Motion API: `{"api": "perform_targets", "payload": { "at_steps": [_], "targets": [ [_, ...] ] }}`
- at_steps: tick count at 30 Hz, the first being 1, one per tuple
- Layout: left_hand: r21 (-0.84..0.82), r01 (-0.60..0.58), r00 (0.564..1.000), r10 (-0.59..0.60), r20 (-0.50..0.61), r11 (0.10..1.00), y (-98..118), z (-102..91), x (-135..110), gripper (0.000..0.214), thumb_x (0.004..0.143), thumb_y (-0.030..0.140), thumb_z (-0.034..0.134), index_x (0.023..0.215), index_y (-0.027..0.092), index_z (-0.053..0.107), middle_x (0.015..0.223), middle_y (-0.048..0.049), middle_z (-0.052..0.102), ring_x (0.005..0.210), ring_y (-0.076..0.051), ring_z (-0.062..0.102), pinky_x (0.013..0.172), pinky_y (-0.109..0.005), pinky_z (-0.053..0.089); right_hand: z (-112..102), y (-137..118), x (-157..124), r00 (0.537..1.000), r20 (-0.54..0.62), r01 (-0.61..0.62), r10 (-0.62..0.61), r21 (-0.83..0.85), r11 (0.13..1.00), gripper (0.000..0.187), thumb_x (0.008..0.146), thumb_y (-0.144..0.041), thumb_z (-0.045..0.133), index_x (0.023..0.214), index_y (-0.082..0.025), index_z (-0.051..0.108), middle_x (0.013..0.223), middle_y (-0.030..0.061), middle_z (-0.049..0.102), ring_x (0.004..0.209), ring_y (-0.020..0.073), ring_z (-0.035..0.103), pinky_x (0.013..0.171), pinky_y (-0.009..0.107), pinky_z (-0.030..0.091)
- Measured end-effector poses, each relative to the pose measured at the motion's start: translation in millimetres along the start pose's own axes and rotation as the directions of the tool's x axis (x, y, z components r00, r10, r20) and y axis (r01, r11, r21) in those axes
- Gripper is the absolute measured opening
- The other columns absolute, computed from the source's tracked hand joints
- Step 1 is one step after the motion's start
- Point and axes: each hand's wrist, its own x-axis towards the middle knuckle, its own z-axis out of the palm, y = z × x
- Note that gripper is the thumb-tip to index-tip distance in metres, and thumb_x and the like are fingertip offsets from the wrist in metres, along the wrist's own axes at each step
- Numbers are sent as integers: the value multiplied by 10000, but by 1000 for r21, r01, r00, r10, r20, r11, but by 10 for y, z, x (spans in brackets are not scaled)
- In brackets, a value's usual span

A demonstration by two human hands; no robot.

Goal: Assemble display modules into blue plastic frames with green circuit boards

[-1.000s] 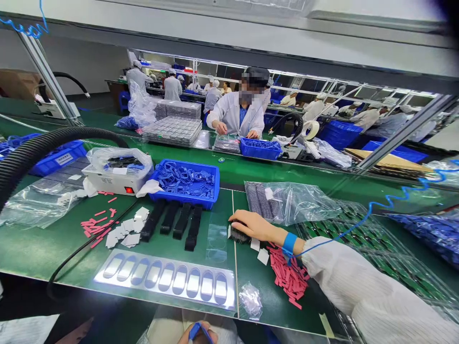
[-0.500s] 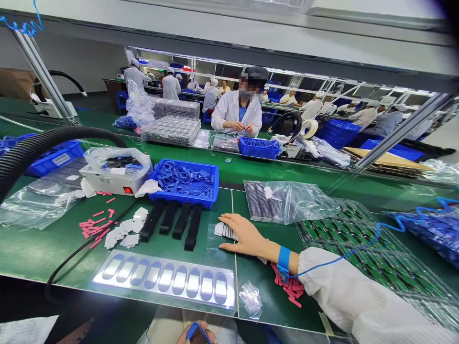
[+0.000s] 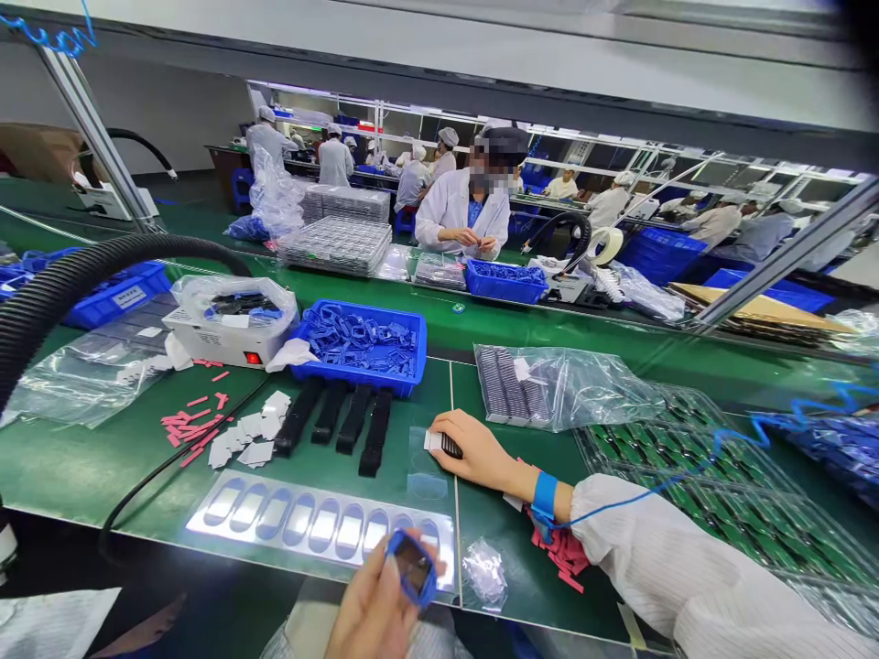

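Note:
My left hand (image 3: pixel 374 595), closed and slightly blurred, holds a blue plastic housing (image 3: pixel 414 569) with a dark inside, above the table's front edge. Farther back, my right hand (image 3: pixel 477 453) wears a blue wrist strap (image 3: pixel 544 499). Its fingers are curled round a row of small black-and-white pieces (image 3: pixel 450 446), partly hidden by the hand. Those pieces rest on a clear film (image 3: pixel 427 485). Under the left hand lies a long sheet of oval stickers (image 3: pixel 298 520), whose right end the housing partly covers.
Blue parts fill a bin (image 3: pixel 420 361), with black straps (image 3: pixel 374 435) in front. Pink strips (image 3: pixel 182 426) and white squares (image 3: pixel 257 451) lie left. A bagged stack (image 3: pixel 512 384) and trays of green circuit boards (image 3: pixel 659 448) stand right. A black hose (image 3: pixel 103 261) arches across the left.
My left hand has risen from below the table edge with the blue housing. My right hand's spread fingers have closed in round the black-and-white pieces.

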Motion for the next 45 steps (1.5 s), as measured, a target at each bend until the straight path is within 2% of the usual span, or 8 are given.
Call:
{"api": "perform_targets", "payload": {
  "at_steps": [5, 11, 19, 24, 29, 33, 40, 45],
  "targets": [
    [67, -119, 990, 123, -65, 991, 123, 487, 552, 298, 683, 415, 782, 883, 195, 760, 970, -61, 758, 1033, -235, 646, 1124, -412, 306, -29, 27, -29, 999, 5, 32, -32, -2, 999, 259, 882, -299, 553, 1105, -166, 552, 1037, 85, 625, 944, 207, 585, 824, 389, 506],
    [80, -160, 976, 170, -136, 984, 58, 506, 959, 219, 863, 316, 618, 823, 147, 751, 904, -68, 762, 1017, -198, 639, 1125, -382, 301, -24, 28, 21, 998, 31, 59, -58, -37, 998, 271, 894, -336, 529, 1122, -207, 598, 1026, 101, 622, 894, 228, 568, 770, 393, 511],
    [103, -174, 971, 188, -146, 979, 11, 439, 960, 254, 908, 281, 550, 810, 145, 741, 876, -51, 751, 989, -179, 642, 1097, -357, 341, -149, 217, -125, 995, 31, 92, -92, -7, 996, 248, 882, -319, 559, 1094, -197, 605, 1079, 105, 640, 986, 220, 586, 844, 380, 525],
    [124, -177, 973, 192, -125, 976, 4, 397, 972, 233, 881, 320, 591, 828, 150, 742, 890, -47, 745, 1025, -192, 629, 1101, -353, 332, -441, 230, -195, 999, 14, 36, -36, -47, 998, 301, 898, -358, 549, 1156, -204, 568, 1168, 107, 625, 1085, 227, 567, 923, 406, 490],
    [131, -156, 978, 172, -121, 979, 2, 371, 968, 242, 817, 384, 665, 838, 158, 750, 923, -46, 751, 1068, -216, 620, 1118, -363, 302, -771, 52, -509, 987, 20, -155, 161, -167, 974, 222, 824, -424, 643, 843, -204, 617, 847, 66, 657, 817, 231, 590, 734, 402, 492],
    [131, -138, 980, 155, -127, 982, 0, 351, 985, 274, 751, 426, 722, 841, 170, 754, 940, -42, 760, 1066, -217, 627, 1139, -363, 259, -722, -141, -815, 954, 103, -248, 282, -259, 934, 376, 584, -434, 844, 771, -197, 618, 746, 39, 636, 713, 249, 574, 598, 376, 466],
    [142, -129, 980, 148, -131, 981, 19, 361, 976, 260, 797, 402, 682, 844, 157, 756, 954, -51, 765, 1058, -200, 638, 1132, -339, 273, -578, -173, -920, 925, 93, -337, 368, -244, 909, 184, 754, -265, 744, 869, -211, 611, 866, 37, 659, 806, 221, 601, 688, 354, 509],
    [138, -121, 979, 141, -148, 983, 27, 374, 981, 238, 836, 361, 645, 856, 150, 755, 961, -64, 768, 1033, -182, 658, 1126, -323, 296, -575, -138, -905, 935, 31, -342, 353, -189, 921, 233, 699, -264, 776, 831, -225, 589, 837, 32, 661, 779, 227, 610, 665, 362, 529]
  ]
}}
